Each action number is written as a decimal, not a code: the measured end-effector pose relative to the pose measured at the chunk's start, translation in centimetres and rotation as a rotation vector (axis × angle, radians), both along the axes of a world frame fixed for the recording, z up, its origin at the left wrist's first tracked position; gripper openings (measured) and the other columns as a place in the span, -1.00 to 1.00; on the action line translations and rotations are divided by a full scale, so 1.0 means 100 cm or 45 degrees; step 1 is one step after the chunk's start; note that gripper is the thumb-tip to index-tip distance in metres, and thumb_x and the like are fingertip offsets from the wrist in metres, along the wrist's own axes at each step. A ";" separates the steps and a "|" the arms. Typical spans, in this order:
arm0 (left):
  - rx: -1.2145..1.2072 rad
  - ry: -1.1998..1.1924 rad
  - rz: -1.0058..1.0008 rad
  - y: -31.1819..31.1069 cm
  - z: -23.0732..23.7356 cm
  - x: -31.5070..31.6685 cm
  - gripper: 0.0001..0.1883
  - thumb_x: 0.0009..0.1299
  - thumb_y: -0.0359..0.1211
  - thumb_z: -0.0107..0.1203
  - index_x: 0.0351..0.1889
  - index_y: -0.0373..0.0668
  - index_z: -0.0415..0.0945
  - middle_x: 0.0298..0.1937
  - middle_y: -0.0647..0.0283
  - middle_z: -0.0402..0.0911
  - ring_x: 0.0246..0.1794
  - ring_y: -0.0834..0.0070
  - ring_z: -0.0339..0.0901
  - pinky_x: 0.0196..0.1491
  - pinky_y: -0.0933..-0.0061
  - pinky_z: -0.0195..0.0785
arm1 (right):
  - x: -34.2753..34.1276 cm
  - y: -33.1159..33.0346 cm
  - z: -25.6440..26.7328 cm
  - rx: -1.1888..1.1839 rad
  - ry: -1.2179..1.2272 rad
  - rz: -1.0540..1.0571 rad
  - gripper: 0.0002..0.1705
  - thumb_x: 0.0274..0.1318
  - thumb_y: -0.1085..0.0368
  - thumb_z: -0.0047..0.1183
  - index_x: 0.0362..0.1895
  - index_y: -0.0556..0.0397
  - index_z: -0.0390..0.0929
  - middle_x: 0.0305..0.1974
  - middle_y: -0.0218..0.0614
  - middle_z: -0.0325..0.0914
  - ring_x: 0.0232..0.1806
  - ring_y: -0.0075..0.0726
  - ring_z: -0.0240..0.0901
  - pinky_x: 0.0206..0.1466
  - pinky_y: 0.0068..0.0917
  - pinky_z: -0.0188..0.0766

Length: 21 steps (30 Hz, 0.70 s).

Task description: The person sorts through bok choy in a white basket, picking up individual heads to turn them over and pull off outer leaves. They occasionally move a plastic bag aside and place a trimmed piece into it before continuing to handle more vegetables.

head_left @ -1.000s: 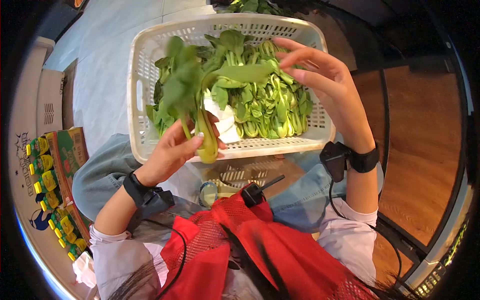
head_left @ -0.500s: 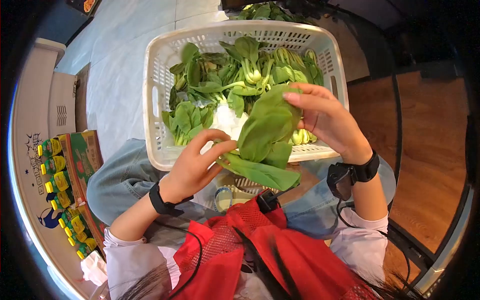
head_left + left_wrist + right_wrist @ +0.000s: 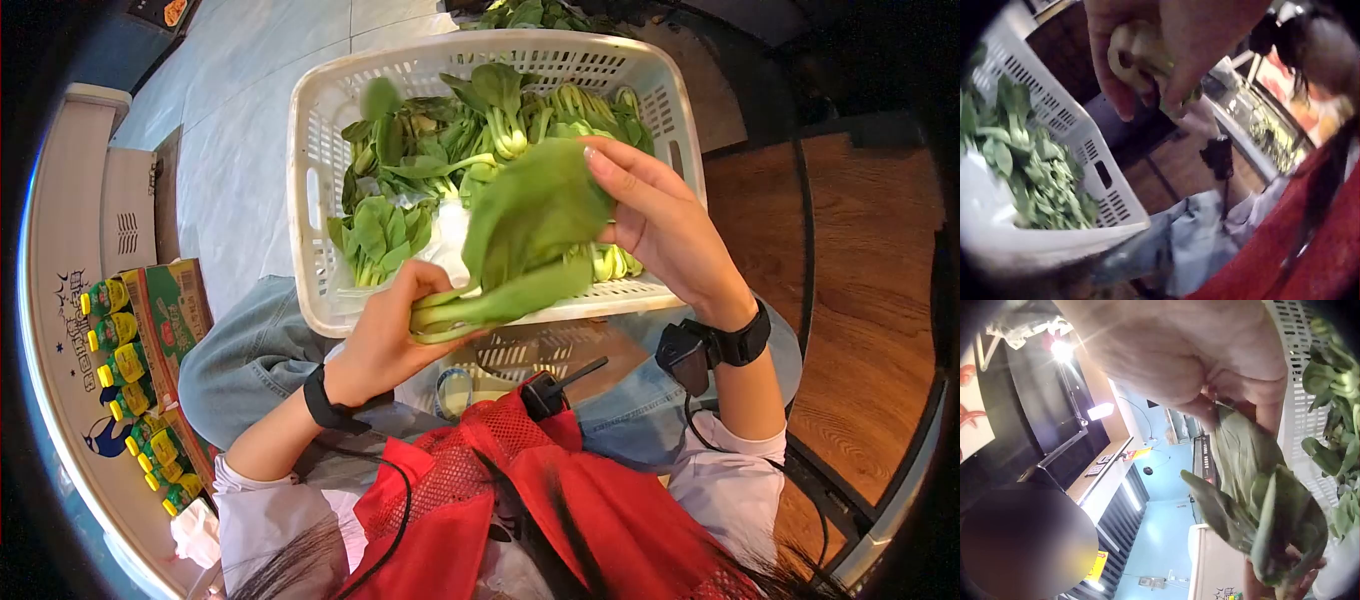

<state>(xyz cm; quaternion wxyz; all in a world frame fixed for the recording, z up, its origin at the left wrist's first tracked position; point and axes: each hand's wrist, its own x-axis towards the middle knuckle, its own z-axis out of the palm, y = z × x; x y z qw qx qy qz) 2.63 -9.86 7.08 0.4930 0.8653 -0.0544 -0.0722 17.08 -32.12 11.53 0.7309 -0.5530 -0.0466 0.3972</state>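
A leafy green vegetable (image 3: 530, 220) is held over the front of a white basket (image 3: 301, 235). My left hand (image 3: 385, 335) grips its pale stem end, also seen in the left wrist view, where the hand (image 3: 1160, 50) curls round the stem base (image 3: 1138, 53). At the leaf tips my right hand (image 3: 670, 225) pinches a leaf between thumb and fingers; in the right wrist view the leaves (image 3: 1254, 469) hang from that hand (image 3: 1191, 356). More greens (image 3: 375, 235) lie in the basket around something white (image 3: 450, 240).
Yellow-capped bottles (image 3: 125, 360) stand beside a printed carton (image 3: 170, 310) at the left. Beyond the basket lie more greens (image 3: 530, 14). Under the hands are the person's jeans (image 3: 245, 345) and a basket-like item. Wooden panels (image 3: 865, 300) are at the right.
One second ago my left hand alone held the vegetable upright; it then swung over to the right, and my right hand took its leaves. Since half a second ago, the left fingers have closed further round the stem.
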 end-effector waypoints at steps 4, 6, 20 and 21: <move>-0.545 0.201 0.178 -0.009 -0.002 0.000 -0.49 0.22 -0.21 0.27 -0.07 -0.21 0.19 -0.29 0.29 0.37 -0.33 0.56 0.37 -0.27 0.57 0.26 | -0.004 -0.001 -0.022 -0.164 0.254 0.003 -0.12 0.19 -0.34 -0.26 0.21 0.25 0.15 0.05 -0.11 0.30 -0.12 -0.29 0.46 -0.03 -0.40 0.47; -0.962 0.573 0.212 -0.001 0.010 0.000 -0.61 0.43 -0.14 -0.02 0.01 -0.21 0.19 -0.27 0.33 0.37 -0.33 0.62 0.35 -0.24 0.59 0.29 | -0.010 0.004 -0.026 -0.159 0.349 0.129 -0.09 0.17 -0.36 -0.26 0.20 0.27 0.14 0.03 -0.10 0.32 -0.12 -0.28 0.47 -0.02 -0.37 0.48; -1.176 0.584 0.255 -0.001 -0.008 0.005 -0.63 0.57 -0.21 -0.47 0.18 -0.23 0.11 -0.13 0.09 0.46 -0.10 0.30 0.52 0.04 0.25 0.43 | -0.031 0.025 -0.035 -0.057 -0.075 0.134 -0.65 0.14 0.32 0.09 0.00 0.22 0.44 -0.15 -0.24 0.56 -0.17 -0.41 0.54 -0.03 -0.51 0.49; -1.186 0.590 0.255 -0.001 -0.009 0.005 -0.63 0.56 -0.21 -0.45 0.18 -0.23 0.11 -0.13 0.10 0.46 -0.10 0.30 0.52 0.03 0.26 0.43 | -0.032 0.025 -0.036 -0.057 -0.084 0.099 -0.64 0.11 0.32 0.12 -0.02 0.22 0.46 -0.18 -0.25 0.57 -0.19 -0.41 0.54 -0.05 -0.52 0.49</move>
